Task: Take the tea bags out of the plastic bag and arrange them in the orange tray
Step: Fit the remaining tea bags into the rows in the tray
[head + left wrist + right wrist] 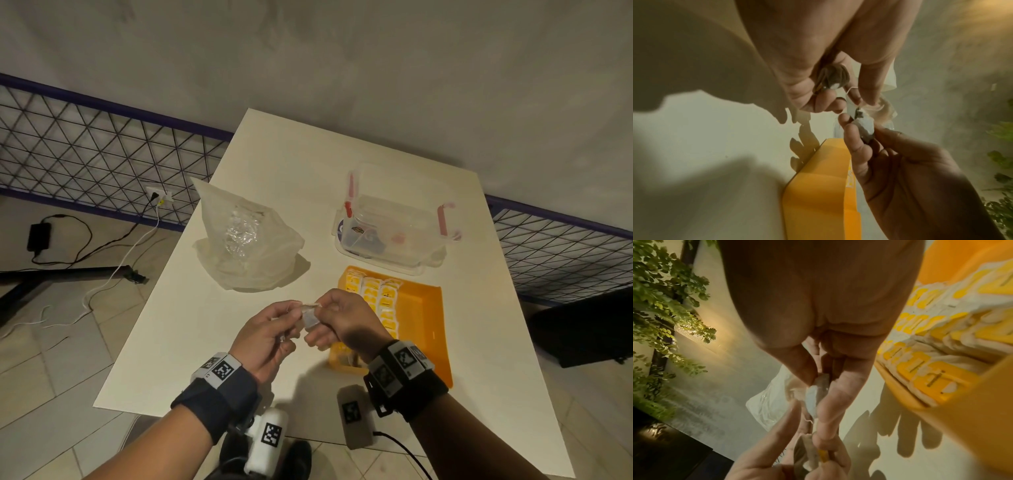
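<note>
Both hands meet above the white table (191, 342), just left of the orange tray (424, 329). My right hand (339, 311) pinches a pale tea bag (310, 317) between thumb and fingers. The left wrist view shows my left hand (828, 100) curled round a brownish tea bag (833, 78), with a thin string (847, 91) running toward the pale tea bag (864, 126). Several yellow-tagged tea bags (383, 298) lie in rows along the tray's left side. The crumpled plastic bag (246, 240) sits behind my left hand (274, 329).
A clear lidded container with red latches (394, 226) stands behind the tray. A grey marked device (354, 421) with a cable lies at the table's front edge. Wire fencing (85, 154) runs behind; cables (102, 284) trail on the floor to the left.
</note>
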`<state>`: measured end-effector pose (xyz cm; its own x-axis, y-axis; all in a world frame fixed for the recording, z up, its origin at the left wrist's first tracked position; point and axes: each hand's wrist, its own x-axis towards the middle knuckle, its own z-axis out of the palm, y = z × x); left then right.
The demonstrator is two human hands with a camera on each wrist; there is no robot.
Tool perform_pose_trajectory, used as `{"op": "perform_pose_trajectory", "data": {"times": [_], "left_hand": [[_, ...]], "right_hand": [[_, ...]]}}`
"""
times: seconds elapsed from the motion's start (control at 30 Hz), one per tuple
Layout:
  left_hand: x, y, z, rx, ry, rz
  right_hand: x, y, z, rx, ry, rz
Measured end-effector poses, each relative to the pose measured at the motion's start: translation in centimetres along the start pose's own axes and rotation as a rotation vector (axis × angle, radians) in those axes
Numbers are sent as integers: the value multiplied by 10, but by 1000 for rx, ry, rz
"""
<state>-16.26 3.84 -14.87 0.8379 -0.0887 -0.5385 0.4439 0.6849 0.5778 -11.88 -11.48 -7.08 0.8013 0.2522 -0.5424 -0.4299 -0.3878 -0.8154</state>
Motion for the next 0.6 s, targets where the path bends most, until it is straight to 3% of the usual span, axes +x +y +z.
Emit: {"op": "perform_pose_trajectory", "data": {"times": [0.17,0.33,0.6], "left_hand": [[2,-2,2,40,22,20],[6,-2,-2,60,5,6],[7,-1,-1,53,-159,-79]], "right_hand": [[0,3,0,-65,-16,-34],[4,2,-12,-307,71,-304],[0,-13,-20,-422,-88,-389]]}}
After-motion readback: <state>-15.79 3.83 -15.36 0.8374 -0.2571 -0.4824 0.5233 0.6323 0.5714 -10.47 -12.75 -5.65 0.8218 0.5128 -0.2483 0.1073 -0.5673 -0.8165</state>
